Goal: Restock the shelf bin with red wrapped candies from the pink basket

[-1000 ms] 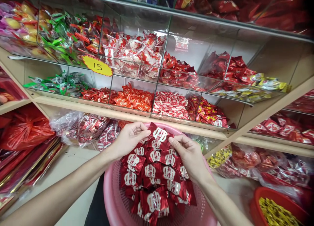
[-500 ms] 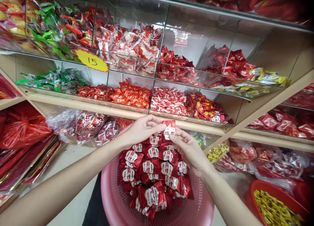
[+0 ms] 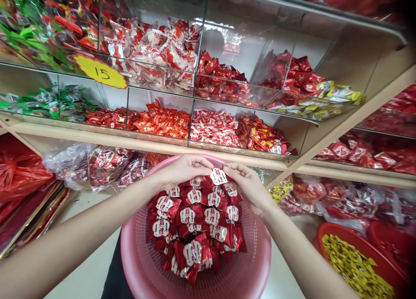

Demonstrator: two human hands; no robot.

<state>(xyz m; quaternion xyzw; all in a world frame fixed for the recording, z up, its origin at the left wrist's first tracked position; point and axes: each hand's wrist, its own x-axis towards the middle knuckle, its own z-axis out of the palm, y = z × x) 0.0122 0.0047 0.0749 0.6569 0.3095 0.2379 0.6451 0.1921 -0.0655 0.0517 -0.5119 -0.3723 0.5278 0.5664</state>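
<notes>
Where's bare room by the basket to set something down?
Bare floor shows right of the pink basket, between its rim and the right forearm, and left, between the left forearm and the red sheets. Inside, its near end shows bare mesh. Crowded: the basket's middle, heaped with red packets, and under the shelf, packed with bags.

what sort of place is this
Probably a sweet shop or a shop's candy section: wrapped sweets fill clear divided bins, a yellow tag reads 15, and a red tub of yellow packets stands on the right.
</notes>
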